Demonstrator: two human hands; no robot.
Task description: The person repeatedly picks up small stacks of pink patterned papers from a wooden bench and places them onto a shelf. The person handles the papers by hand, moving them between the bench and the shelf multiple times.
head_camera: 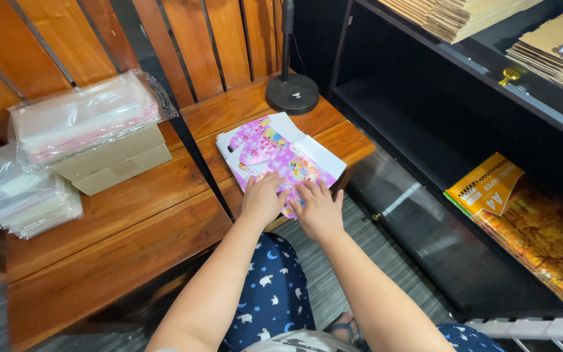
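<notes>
Item: stack of pink printed bags (280,156), flat, with colourful cartoon panels and white edges. Location: on the small wooden tabletop (229,114), toward its near right corner, lying at a slant.

Left hand (263,197): palm down, fingers spread flat on the near edge of the stack; pressing, not gripping. Right hand (318,207): likewise flat and open, fingers fanned over the near right corner of the same stack, just beside the left hand. The stack reaches away from both hands toward the far side of the tabletop; only its nearest strip is covered by the fingers.

Adjacent on the same tabletop: a round black stand base (292,93) with an upright pole, at the far edge, near the stack but apart from it.

Larger wooden tabletop (112,234) to the left: a plain cardboard box (115,160) bearing a clear plastic-wrapped bundle of pale pink sheets (83,116); just left of it, a lower pile of clear-wrapped packets (24,195).

Black shelving unit (438,130) to the right: on a lower shelf, a yellow-orange ream of paper (487,186) atop a larger orange pack (545,241); on the upper shelf, stacks of brown paper bags (464,16).

Lap: dark blue fabric with small white animals and moons (275,293).
</notes>
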